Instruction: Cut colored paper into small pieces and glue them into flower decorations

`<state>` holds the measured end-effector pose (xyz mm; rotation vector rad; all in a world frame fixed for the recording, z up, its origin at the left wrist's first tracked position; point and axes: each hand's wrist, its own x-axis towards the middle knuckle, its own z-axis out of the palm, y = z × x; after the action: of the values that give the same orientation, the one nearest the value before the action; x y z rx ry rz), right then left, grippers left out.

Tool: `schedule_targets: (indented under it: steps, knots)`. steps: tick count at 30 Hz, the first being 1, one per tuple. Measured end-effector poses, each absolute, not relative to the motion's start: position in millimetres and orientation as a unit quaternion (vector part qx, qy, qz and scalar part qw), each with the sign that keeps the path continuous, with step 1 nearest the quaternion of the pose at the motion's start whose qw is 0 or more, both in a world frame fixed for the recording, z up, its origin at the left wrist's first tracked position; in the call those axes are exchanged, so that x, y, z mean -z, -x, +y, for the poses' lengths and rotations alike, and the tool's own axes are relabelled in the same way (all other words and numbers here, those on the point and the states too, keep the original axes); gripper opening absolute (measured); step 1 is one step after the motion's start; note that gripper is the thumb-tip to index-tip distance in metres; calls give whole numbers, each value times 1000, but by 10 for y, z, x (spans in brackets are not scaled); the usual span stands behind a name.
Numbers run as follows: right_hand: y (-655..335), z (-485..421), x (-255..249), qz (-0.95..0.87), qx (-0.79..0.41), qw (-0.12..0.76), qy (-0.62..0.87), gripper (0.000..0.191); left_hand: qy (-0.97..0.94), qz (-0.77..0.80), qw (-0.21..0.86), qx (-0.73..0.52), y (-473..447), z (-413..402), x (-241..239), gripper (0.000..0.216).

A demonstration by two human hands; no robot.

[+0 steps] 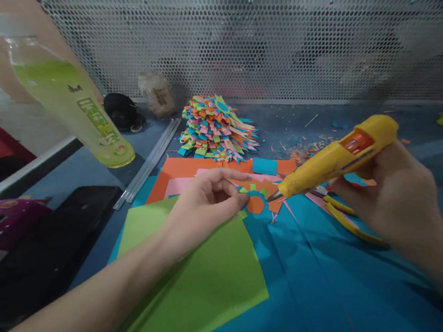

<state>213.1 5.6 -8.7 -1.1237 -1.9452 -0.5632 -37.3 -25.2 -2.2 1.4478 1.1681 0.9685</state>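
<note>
My right hand is wrapped round a yellow glue gun. The gun's metal tip is at the right edge of a small paper flower with an orange centre, a blue ring and green tabs. My left hand pinches the left side of this flower between thumb and fingers. Beneath that forearm lies a green paper sheet, on top of a large blue sheet. Yellow-handled scissors rest under my right hand, partly hidden by it.
Behind the orange paper stands a pile of fringed paper flowers. Clear sticks, a drink bottle and a black phone are on the left. Paper scraps lie before a perforated metal panel.
</note>
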Motion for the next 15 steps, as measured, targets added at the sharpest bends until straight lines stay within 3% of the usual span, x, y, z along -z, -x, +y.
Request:
schedule_targets:
  steps: [15]
  knots:
    - [-2149,59,141,-769,183,406,459,19,-552,517,511,-409,345,-251,-12,22]
